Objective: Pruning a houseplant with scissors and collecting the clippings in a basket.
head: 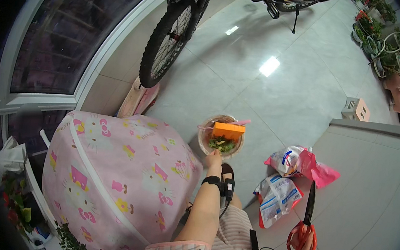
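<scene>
My left hand (213, 159) reaches over the near rim of a round waste bin (202, 145), its fingertips beside green leaf clippings (222, 144). Whether those fingers pinch a piece of leaf is too small to tell. Also inside the bin are an orange ribbed box-like object (229, 130) and a pink strip (240, 122) that sticks out past the rim. At the lower right, my right hand (306, 246) grips scissors (307, 222) by their red handles. Their dark blades look closed and point away from me.
Two printed plastic bags (278, 199) (292, 162) lie right of the bin. A pink patterned fabric cover (126, 175) bulks at left. Beyond stand a bicycle wheel (172, 37) and a kickstand (295, 20). Potted plants (374, 40) and a small stool (356, 109) are at right.
</scene>
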`<state>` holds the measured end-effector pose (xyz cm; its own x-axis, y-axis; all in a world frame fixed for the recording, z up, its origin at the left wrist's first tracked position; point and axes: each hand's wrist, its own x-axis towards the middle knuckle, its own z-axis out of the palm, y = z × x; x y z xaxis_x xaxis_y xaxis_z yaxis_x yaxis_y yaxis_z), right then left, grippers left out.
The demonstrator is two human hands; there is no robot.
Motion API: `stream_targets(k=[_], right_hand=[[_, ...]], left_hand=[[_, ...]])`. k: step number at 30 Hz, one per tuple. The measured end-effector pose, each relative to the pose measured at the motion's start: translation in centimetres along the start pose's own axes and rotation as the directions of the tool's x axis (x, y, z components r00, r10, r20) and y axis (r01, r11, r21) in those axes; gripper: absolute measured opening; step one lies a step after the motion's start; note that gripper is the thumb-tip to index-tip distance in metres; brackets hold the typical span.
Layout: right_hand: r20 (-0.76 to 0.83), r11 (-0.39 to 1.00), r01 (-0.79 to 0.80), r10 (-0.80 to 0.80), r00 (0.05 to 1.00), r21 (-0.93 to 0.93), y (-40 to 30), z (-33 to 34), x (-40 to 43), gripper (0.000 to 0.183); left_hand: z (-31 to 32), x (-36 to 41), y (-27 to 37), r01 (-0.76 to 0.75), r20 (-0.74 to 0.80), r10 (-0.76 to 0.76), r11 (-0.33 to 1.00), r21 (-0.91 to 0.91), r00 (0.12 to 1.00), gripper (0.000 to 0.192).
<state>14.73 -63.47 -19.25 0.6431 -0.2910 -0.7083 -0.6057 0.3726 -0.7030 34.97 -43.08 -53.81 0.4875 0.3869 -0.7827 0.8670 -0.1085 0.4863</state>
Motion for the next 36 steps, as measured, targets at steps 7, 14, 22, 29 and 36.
stream_targets(k=[7,14,22,29,36], right_hand=[[-0.035,0.997,-0.077,0.076,0.996,-0.023,-1.1,0.8,0.2,0.065],[-0.014,0.998,0.006,-0.007,1.000,-0.056,-1.1,1.6,-0.4,0.063],[0.012,0.990,0.068,-0.067,0.998,-0.122,-1.3,1.9,-1.4,0.067],[-0.059,0.901,-0.119,0.157,0.986,0.418,0.0,1.3,-1.4,0.064],[0.551,0.956,-0.188,0.035,0.834,0.224,-7.2,6.3,-2.6,0.036]], left_hand=[[-1.0,-1.4,1.9,-0.133,-0.128,0.158,0.974,0.181,0.979,0.014],[-1.9,-3.4,4.0,-0.250,-0.071,0.296,0.894,0.371,0.953,0.014],[-2.5,-4.9,5.5,-0.275,-0.076,0.346,0.844,0.460,0.935,0.014],[-4.4,-5.7,6.1,-0.460,0.055,0.459,0.862,0.214,0.887,0.011],[-9.5,-17.9,12.7,-0.801,0.222,0.774,0.540,0.257,0.593,0.014]])
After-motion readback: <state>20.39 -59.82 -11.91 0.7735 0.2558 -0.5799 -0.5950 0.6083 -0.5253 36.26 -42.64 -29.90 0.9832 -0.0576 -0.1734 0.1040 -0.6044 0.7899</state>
